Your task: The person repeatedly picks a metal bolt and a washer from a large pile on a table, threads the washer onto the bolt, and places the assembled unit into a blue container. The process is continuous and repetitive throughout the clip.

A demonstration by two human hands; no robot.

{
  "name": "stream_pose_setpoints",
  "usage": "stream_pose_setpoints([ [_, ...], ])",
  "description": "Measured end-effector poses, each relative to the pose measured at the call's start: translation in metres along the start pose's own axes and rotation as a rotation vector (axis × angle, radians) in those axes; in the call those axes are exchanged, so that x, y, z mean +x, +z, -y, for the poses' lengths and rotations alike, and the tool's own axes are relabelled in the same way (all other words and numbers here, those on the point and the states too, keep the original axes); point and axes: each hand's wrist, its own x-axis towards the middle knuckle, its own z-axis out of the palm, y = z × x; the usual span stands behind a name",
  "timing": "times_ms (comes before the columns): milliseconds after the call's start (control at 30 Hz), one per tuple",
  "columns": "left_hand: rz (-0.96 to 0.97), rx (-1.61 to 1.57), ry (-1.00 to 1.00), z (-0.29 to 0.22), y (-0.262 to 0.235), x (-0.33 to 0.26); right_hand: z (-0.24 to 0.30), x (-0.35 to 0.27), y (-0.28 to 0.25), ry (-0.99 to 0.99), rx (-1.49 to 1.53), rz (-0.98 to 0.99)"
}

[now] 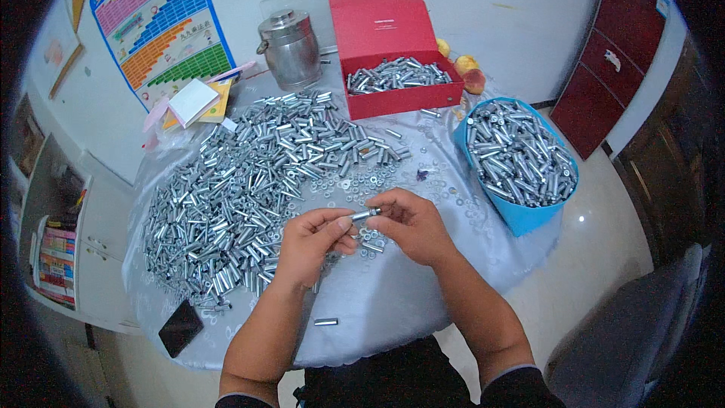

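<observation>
Between my two hands is a shiny metal expansion bolt (365, 214), held level above the table. My left hand (316, 238) pinches its left end between thumb and fingers. At the other end, the fingers of my right hand (411, 225) close round the bolt's tip. A big heap of loose metal sleeves and bolts (226, 196) spreads over the table to the left of and beyond my hands. Many small washers (362, 180) lie scattered just past my fingers. One single metal sleeve (326, 322) rests near the front edge.
An open red box (404, 100) full of metal pieces stands at the back. On the right, a blue container (521, 211) is heaped with similar bolts. A steel canister (291, 53), yellow-red fruit (472, 78), papers (192, 102) and a dark flat object (180, 329) also lie around the white tablecloth (393, 302).
</observation>
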Motion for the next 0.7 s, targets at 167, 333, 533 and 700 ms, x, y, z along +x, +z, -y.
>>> stream_pose_setpoints([
  [167,0.103,0.029,0.057,0.002,0.035,0.015,0.01,-0.031,-0.023,0.064,-0.032,-0.178],
  [333,0.28,0.029,0.064,0.004,0.084,0.034,0.001,-0.057,-0.066,-0.037,-0.085,-0.363],
  [533,0.338,0.118,0.143,0.007,0.147,0.079,0.036,-0.066,-0.103,-0.226,-0.647,-0.604],
  [700,0.226,0.508,0.577,0.02,0.195,0.122,0.028,-0.053,-0.142,-0.313,-1.112,-0.778],
])
